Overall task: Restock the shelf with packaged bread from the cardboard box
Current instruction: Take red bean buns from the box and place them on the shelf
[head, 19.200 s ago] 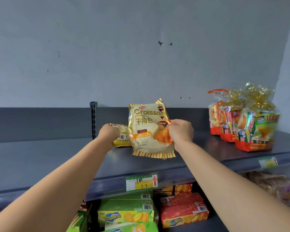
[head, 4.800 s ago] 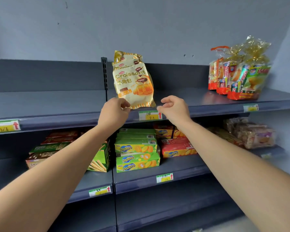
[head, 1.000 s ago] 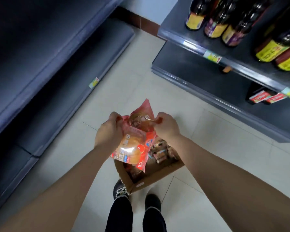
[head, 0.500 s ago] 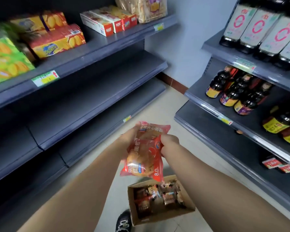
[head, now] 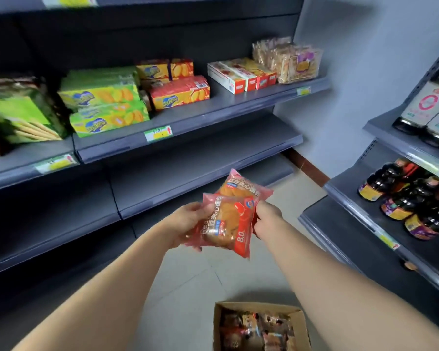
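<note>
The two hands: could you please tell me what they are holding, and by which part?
Two overlapping red bread packets: the left hand grips their left side, the right hand pinches the right edge.

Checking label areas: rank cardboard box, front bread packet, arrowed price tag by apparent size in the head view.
1. Cardboard box, though the frame's edge crops it.
2. Front bread packet, enlarged by nearness.
3. Arrowed price tag.

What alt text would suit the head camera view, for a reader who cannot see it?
A left hand and a right hand hold two red bread packets in a shop aisle, above a cardboard box of more packets on the floor. Biscuit boxes line a shelf at left; dark bottles stand on shelves at right.
</note>
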`<state>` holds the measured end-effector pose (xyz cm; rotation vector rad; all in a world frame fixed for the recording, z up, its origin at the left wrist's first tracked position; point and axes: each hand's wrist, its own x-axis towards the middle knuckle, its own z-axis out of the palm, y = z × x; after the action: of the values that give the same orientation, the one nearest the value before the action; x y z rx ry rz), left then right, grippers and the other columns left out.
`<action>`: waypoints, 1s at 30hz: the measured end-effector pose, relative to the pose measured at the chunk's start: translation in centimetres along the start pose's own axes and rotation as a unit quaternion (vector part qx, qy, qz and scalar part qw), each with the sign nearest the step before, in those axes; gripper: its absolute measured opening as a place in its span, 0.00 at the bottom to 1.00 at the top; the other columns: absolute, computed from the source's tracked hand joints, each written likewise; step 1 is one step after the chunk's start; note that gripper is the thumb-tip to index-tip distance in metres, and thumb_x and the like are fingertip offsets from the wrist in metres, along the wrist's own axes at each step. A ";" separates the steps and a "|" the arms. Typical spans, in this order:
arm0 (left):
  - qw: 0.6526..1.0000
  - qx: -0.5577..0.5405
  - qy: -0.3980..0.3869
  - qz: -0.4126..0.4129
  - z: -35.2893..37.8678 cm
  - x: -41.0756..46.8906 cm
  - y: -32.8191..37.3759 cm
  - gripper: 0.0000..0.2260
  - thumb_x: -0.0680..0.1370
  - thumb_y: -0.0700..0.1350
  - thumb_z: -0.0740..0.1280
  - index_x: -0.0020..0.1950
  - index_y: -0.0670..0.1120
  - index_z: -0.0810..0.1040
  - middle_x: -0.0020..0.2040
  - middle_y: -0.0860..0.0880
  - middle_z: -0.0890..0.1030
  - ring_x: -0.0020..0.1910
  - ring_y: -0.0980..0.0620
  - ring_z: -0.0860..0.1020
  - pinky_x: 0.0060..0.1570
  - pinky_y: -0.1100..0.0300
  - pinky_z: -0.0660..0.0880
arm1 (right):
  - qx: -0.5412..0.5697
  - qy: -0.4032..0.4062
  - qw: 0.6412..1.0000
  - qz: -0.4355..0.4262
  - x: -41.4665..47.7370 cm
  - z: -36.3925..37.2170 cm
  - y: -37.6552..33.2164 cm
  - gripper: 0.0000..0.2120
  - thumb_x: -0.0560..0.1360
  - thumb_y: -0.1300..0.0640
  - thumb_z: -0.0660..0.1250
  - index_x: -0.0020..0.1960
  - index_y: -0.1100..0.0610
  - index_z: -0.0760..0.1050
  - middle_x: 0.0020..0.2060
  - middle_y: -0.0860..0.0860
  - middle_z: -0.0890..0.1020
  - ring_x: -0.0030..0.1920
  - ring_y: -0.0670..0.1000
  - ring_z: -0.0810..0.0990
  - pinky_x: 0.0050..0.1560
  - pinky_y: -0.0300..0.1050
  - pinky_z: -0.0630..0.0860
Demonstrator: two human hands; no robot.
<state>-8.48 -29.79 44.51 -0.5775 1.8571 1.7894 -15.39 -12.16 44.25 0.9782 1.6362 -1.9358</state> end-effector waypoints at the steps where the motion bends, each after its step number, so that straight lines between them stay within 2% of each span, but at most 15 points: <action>1: 0.999 0.009 -0.012 -0.030 -0.9 -0.7 0.4 0.24 0.74 0.65 0.65 0.64 0.53 0.72 0.48 0.46 0.84 0.38 0.45 0.83 0.35 0.48 0.81 | -0.007 -0.003 1.000 -0.008 -0.6 1.1 0.0 0.09 0.75 0.63 0.67 0.54 0.65 0.77 0.47 0.59 0.84 0.41 0.57 0.83 0.39 0.49 0.81; 4: 0.995 0.015 -0.019 -0.094 -4.2 -2.7 1.1 0.25 0.72 0.73 0.55 0.58 0.58 0.73 0.44 0.45 0.82 0.32 0.47 0.80 0.28 0.59 0.75 | -0.026 -0.015 0.999 -0.029 -2.3 4.6 0.3 0.05 0.76 0.63 0.66 0.51 0.63 0.75 0.47 0.59 0.82 0.42 0.57 0.82 0.36 0.46 0.78; 6: 0.997 -0.008 -0.038 -0.063 -6.7 -4.3 1.2 0.24 0.69 0.73 0.60 0.53 0.58 0.74 0.41 0.48 0.79 0.32 0.51 0.76 0.29 0.65 0.68 | -0.032 -0.030 0.998 -0.048 -3.9 7.1 0.4 0.03 0.76 0.63 0.65 0.44 0.61 0.74 0.42 0.58 0.82 0.40 0.56 0.81 0.35 0.44 0.76; 7: 0.998 -0.024 -0.048 -0.040 -8.1 -5.2 1.4 0.22 0.68 0.70 0.66 0.53 0.58 0.74 0.42 0.49 0.79 0.34 0.52 0.74 0.31 0.65 0.66 | -0.040 -0.036 0.997 -0.060 -4.5 8.3 0.4 0.06 0.77 0.62 0.64 0.40 0.60 0.73 0.40 0.58 0.82 0.39 0.55 0.81 0.34 0.43 0.75; 9: 0.996 -0.055 -0.069 0.017 -10.8 -7.1 1.6 0.22 0.67 0.57 0.74 0.57 0.53 0.74 0.44 0.50 0.80 0.37 0.53 0.75 0.31 0.64 0.67 | -0.055 -0.047 0.994 -0.083 -6.1 10.8 0.4 0.07 0.77 0.62 0.63 0.40 0.60 0.72 0.41 0.58 0.82 0.39 0.55 0.81 0.32 0.42 0.74; 11: 0.994 -0.085 -0.014 0.061 -13.7 -8.1 1.4 0.30 0.62 0.49 0.77 0.60 0.44 0.74 0.48 0.47 0.82 0.40 0.51 0.80 0.33 0.61 0.74 | -0.042 -0.060 0.992 -0.102 -7.9 13.2 0.3 0.04 0.77 0.63 0.62 0.45 0.61 0.74 0.45 0.59 0.82 0.42 0.57 0.82 0.36 0.44 0.77; 14: 0.967 -0.187 0.137 0.109 -17.2 -9.6 1.3 0.48 0.53 0.46 0.84 0.67 0.34 0.67 0.58 0.37 0.80 0.50 0.42 0.82 0.48 0.53 0.81 | 0.007 -0.095 0.988 -0.123 -10.7 16.7 0.0 0.07 0.76 0.69 0.60 0.44 0.60 0.72 0.44 0.61 0.81 0.41 0.58 0.80 0.41 0.50 0.79; 16: 0.933 -0.245 0.221 0.142 -18.8 -11.0 1.6 0.47 0.54 0.44 0.83 0.68 0.33 0.66 0.58 0.37 0.80 0.48 0.43 0.82 0.46 0.53 0.80 | 0.031 -0.128 0.983 -0.131 -12.9 19.1 -0.2 0.09 0.76 0.71 0.58 0.44 0.60 0.71 0.41 0.60 0.79 0.38 0.56 0.79 0.42 0.54 0.80; 19: 0.900 -0.313 0.262 0.152 -20.5 -13.7 2.8 0.34 0.58 0.48 0.83 0.57 0.36 0.77 0.42 0.45 0.82 0.34 0.50 0.78 0.34 0.60 0.73 | 0.031 -0.166 0.974 -0.149 -16.1 22.6 -0.3 0.07 0.78 0.69 0.60 0.47 0.60 0.73 0.45 0.59 0.80 0.43 0.56 0.81 0.41 0.54 0.82; 21: 0.895 -0.342 0.256 0.129 -21.6 -15.9 3.7 0.25 0.61 0.55 0.80 0.50 0.43 0.78 0.37 0.46 0.78 0.31 0.51 0.74 0.30 0.60 0.70 | 0.023 -0.191 0.968 -0.158 -18.1 24.7 -0.2 0.04 0.79 0.66 0.63 0.47 0.59 0.74 0.46 0.57 0.80 0.44 0.53 0.80 0.38 0.51 0.81; 23: 0.899 -0.353 0.233 0.115 -22.9 -18.0 4.4 0.22 0.70 0.58 0.73 0.55 0.46 0.75 0.45 0.43 0.80 0.40 0.45 0.80 0.37 0.53 0.76 | 0.009 -0.214 0.962 -0.171 -20.1 26.6 -0.2 0.06 0.79 0.63 0.65 0.44 0.58 0.72 0.42 0.55 0.80 0.40 0.51 0.79 0.37 0.50 0.80; 25: 0.901 -0.364 0.199 0.125 -24.4 -19.9 4.7 0.27 0.72 0.61 0.69 0.64 0.47 0.70 0.54 0.39 0.80 0.50 0.39 0.81 0.43 0.44 0.79 | -0.001 -0.231 0.955 -0.187 -21.9 28.4 -0.1 0.07 0.79 0.62 0.66 0.43 0.57 0.72 0.41 0.55 0.79 0.38 0.51 0.79 0.36 0.48 0.79; 26: 0.903 -0.369 0.182 0.127 -25.2 -20.8 4.8 0.30 0.71 0.63 0.69 0.67 0.47 0.70 0.57 0.38 0.80 0.53 0.39 0.80 0.45 0.44 0.79 | -0.005 -0.238 0.951 -0.196 -22.6 29.3 0.0 0.06 0.79 0.61 0.66 0.43 0.57 0.72 0.42 0.55 0.79 0.38 0.52 0.79 0.36 0.47 0.79; 28: 0.905 -0.372 0.153 0.141 -26.7 -22.6 5.0 0.35 0.67 0.66 0.68 0.67 0.45 0.73 0.59 0.40 0.81 0.58 0.41 0.80 0.52 0.46 0.78 | -0.015 -0.246 0.943 -0.222 -24.0 30.9 0.1 0.06 0.78 0.60 0.67 0.42 0.56 0.73 0.42 0.54 0.80 0.39 0.53 0.78 0.38 0.48 0.78; 30: 0.897 -0.369 0.170 0.177 -28.3 -24.1 5.3 0.32 0.66 0.65 0.69 0.62 0.45 0.77 0.55 0.42 0.84 0.56 0.43 0.81 0.58 0.47 0.76 | -0.036 -0.246 0.934 -0.256 -25.5 32.5 0.2 0.08 0.77 0.60 0.69 0.40 0.55 0.74 0.43 0.54 0.81 0.44 0.54 0.79 0.44 0.53 0.80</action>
<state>5.65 -58.65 63.99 -0.9065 1.4940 2.8224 -6.22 -46.78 64.87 -0.0021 1.7363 -2.1801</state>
